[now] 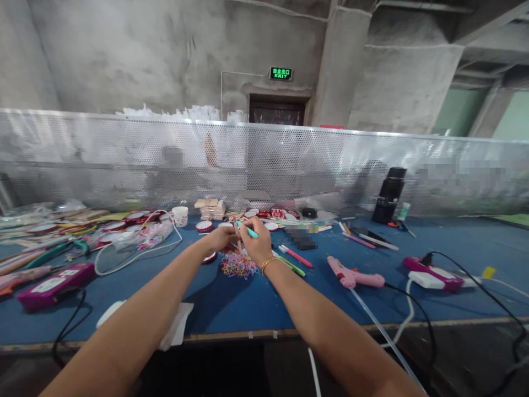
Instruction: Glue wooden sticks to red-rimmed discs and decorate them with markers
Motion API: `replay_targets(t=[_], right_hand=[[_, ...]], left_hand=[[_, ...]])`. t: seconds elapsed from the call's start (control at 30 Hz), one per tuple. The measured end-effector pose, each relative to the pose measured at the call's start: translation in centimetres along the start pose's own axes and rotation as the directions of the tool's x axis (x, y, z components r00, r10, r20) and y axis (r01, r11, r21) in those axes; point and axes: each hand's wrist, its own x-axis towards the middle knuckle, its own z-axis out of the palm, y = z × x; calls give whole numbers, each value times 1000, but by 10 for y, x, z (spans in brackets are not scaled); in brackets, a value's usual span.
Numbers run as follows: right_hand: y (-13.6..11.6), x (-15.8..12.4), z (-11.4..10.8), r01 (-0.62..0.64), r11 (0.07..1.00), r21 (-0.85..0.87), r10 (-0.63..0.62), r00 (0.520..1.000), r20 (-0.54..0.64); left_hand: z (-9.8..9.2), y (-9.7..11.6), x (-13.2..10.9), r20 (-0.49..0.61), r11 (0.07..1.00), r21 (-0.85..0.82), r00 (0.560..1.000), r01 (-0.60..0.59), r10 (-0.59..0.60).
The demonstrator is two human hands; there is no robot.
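Observation:
Both my hands meet over the middle of the blue table. My right hand [257,241], with a gold-coloured bracelet at its wrist, is closed around a teal pen [252,232]. My left hand [222,239] pinches a thin, light brown strip [238,236] that looks like a wooden stick. The pen's front end is close to the strip; whether they touch I cannot tell. Just below the hands lies a loose pile of small multicoloured bands [238,267]. A red-rimmed round piece [210,258] sits beside the pile, partly hidden by my left hand.
On the right lie a pink glue gun [351,275], a purple power strip [433,274] and trailing cords. A black bottle [388,196] stands behind. Pens [295,256] lie near my right wrist. To the left are a paper cup [180,216], another purple power strip [57,285] and craft clutter.

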Motion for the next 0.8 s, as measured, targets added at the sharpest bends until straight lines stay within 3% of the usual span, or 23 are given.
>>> replay_targets(t=[0.8], right_hand=[[1, 0, 1, 19, 1000, 5, -19, 1000, 11]], left_hand=[[-3, -6, 5, 25, 1000, 0, 1000, -14, 14]])
